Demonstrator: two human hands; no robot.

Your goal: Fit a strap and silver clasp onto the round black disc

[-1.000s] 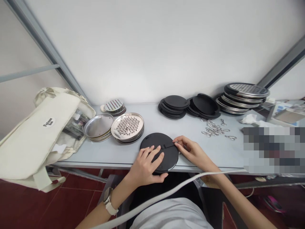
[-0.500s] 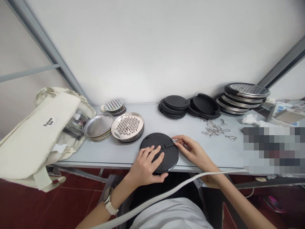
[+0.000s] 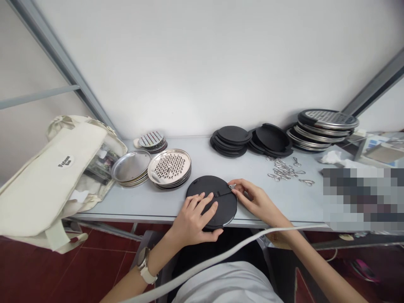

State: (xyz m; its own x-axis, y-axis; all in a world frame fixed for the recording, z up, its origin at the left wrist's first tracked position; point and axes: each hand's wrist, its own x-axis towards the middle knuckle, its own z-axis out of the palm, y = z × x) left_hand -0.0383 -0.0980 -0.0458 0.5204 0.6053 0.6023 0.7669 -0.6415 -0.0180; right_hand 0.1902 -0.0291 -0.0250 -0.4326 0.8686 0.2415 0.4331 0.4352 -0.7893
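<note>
A round black disc [image 3: 221, 193] lies at the near edge of the grey table [image 3: 151, 202]. My left hand [image 3: 194, 219] rests on it with the fingers spread flat and the thumb hooked under its near rim. My right hand [image 3: 255, 201] is at the disc's right rim, the fingertips pinched on a small metal clip [image 3: 232, 186] where a raised black tab meets the edge.
Left of the disc stand stacks of metal plates [image 3: 131, 167] and perforated grater discs [image 3: 169, 166], with a cream bag [image 3: 47, 181] beyond. Behind are black disc stacks [image 3: 232, 139], assembled units [image 3: 325, 126] and several loose clips [image 3: 285, 170]. A white cable [image 3: 227, 254] crosses my lap.
Almost nothing has moved. My right fingertips have shifted slightly at the disc's rim, so the small metal clip shows between them.
</note>
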